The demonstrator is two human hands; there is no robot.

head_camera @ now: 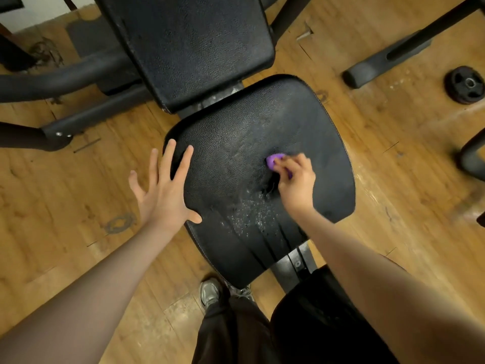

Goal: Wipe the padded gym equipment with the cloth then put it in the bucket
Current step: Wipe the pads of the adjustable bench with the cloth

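Right hand (295, 177) grip pinching purple cloth (274, 160) on seat pad (236, 143), left hand (164, 190) splayed, weight plate (465, 84) nearby

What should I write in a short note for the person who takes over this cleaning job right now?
Right hand: grips the purple cloth, pressed on the middle of the seat pad.
Left hand: open, fingers spread, at the pad's left edge.
Done: the seat pad shows wet streaks and droplets near its front.
Left: finish the seat pad; the back pad looks drier, so it probably needs wiping too. Then drop the cloth in the bucket, which is not in view.
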